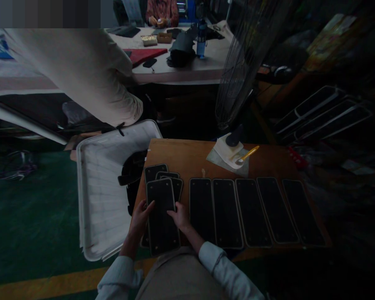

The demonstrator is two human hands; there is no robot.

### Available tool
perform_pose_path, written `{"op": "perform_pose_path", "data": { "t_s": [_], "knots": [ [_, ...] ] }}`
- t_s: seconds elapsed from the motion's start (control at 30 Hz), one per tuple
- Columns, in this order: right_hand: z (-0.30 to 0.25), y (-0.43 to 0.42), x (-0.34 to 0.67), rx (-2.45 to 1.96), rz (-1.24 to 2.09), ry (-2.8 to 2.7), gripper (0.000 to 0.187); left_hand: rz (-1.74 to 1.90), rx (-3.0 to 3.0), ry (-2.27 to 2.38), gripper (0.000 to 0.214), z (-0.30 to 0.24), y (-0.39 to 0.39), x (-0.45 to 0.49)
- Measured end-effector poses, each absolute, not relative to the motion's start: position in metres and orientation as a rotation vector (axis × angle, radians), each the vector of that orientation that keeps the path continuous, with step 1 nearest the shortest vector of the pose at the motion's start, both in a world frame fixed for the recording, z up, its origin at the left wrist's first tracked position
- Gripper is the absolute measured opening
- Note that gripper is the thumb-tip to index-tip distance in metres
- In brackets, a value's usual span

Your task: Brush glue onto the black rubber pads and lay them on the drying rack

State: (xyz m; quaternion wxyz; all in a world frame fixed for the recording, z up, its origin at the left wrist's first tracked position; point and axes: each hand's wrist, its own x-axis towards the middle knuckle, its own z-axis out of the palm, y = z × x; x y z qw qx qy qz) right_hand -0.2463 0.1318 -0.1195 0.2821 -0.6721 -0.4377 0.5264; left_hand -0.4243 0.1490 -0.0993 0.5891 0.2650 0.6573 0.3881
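Beige clothing [181,279] is lying nearest; beyond it, left hand [141,214] and right hand [179,216], partly curled, are gripping a dark panel [161,221] by opposite long edges, overlapping stacked panels [156,169].

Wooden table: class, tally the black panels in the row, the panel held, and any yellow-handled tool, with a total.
Black panels in the row: 5
Panel held by left hand and right hand: 1
Yellow-handled tool: 1
Total: 7
Pile uncounted: partly hidden.

Room lies open above the panel row [252,212], with the wire fan [234,87] beyond.
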Motion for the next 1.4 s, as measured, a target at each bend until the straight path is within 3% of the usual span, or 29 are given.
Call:
{"op": "perform_pose_path", "data": {
  "t_s": [0.2, 0.57, 0.93, 1.03, 1.13, 1.23, 1.4],
  "knots": [
    [-0.137, 0.128, -0.225, -1.793, 1.309, -0.976, 0.025, 0.795, 0.646, 1.479, 0.043, -0.111, 0.153, -0.437],
    [-0.148, 0.125, -0.223, -1.937, 1.089, -0.874, 0.024, 0.975, 0.555, 1.548, 0.048, -0.109, 0.144, -0.49],
    [-0.116, 0.11, -0.22, -1.968, 0.91, -1.4, 0.077, 0.9, 0.47, 1.612, 0.05, -0.094, 0.148, -0.513],
    [-0.101, 0.112, -0.221, -2.096, 0.878, -1.538, 0.083, 0.888, 0.46, 1.636, 0.046, -0.091, 0.149, -0.514],
    [-0.088, 0.116, -0.229, -2.214, 0.755, -1.709, 0.076, 0.908, 0.488, 1.641, 0.046, -0.086, 0.149, -0.509],
    [-0.084, 0.123, -0.249, -1.968, 0.774, -1.972, 0.068, 0.95, 0.503, 1.651, 0.048, -0.083, 0.149, -0.503],
    [-0.101, 0.133, -0.285, -1.424, 0.958, -2.295, 0.07, 0.996, 0.51, 1.671, 0.047, -0.079, 0.148, -0.504]
  ]
}}
